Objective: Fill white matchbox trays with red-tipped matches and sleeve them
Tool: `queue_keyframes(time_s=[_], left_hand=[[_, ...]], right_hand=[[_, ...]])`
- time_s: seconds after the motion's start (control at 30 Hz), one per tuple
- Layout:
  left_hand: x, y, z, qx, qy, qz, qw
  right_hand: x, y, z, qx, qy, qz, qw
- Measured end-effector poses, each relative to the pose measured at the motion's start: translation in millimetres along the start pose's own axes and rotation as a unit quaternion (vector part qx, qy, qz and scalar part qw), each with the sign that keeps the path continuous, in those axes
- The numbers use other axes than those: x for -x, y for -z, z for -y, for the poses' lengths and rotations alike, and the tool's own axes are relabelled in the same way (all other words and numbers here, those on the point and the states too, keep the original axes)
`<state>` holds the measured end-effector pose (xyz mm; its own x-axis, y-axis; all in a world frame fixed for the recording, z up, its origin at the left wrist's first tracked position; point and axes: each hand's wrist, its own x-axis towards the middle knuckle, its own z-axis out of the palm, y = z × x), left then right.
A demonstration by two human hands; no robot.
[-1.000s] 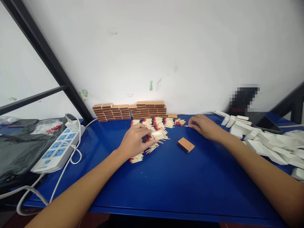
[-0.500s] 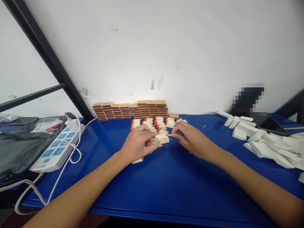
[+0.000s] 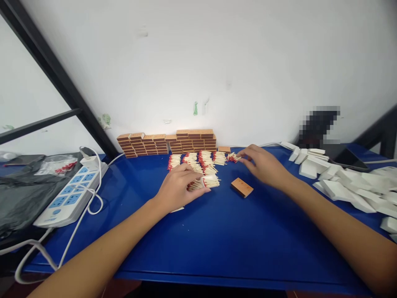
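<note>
My left hand [image 3: 176, 188] grips a small white matchbox tray [image 3: 207, 178] between thumb and fingers. Matches [image 3: 211, 182] lie in and around it, partly hidden by the hand. My right hand [image 3: 259, 163] reaches to a small heap of red-tipped matches [image 3: 233, 157] at the back, its thumb and fingertips pinched at the heap's right edge. How many matches it grips is too small to tell. An orange-brown matchbox sleeve [image 3: 242, 187] lies on the blue table between the hands. Several bundles of matches [image 3: 204, 159] spread behind my left hand.
Stacked matchboxes [image 3: 192, 140] line the wall, with a single matchbox [image 3: 224, 149] at their right. White trays [image 3: 347, 182] are heaped on the right. At the left are a power strip [image 3: 70, 190] with looping cables and a dark plastic bag [image 3: 21, 194].
My right hand has moved from beside the white tray back and rightward to the small match heap, uncovering the matchbox sleeve. My left hand keeps its hold; the view has shifted slightly.
</note>
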<state>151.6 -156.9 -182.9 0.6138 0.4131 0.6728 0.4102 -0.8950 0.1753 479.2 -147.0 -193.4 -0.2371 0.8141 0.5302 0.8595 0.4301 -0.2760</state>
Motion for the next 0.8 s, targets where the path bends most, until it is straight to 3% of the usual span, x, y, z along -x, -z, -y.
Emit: queue_keyframes(time_s=[0.17, 0.43, 0.8], left_hand=[[-1.1, 0.4, -0.4, -0.006, -0.007, -0.007, 1.0], [0.0, -0.5, 1.2, -0.008, -0.002, 0.001, 1.0], [-0.8, 0.9, 0.7, -0.006, -0.002, 0.006, 1.0]], right_hand=[[0.3, -9.8, -42.0, 0.0, 0.0, 0.048, 0.999], [1.1, -12.5, -40.2, -0.01, 0.023, 0.063, 0.998], [-0.3, -4.4, -39.7, 0.005, -0.035, 0.101, 0.994]])
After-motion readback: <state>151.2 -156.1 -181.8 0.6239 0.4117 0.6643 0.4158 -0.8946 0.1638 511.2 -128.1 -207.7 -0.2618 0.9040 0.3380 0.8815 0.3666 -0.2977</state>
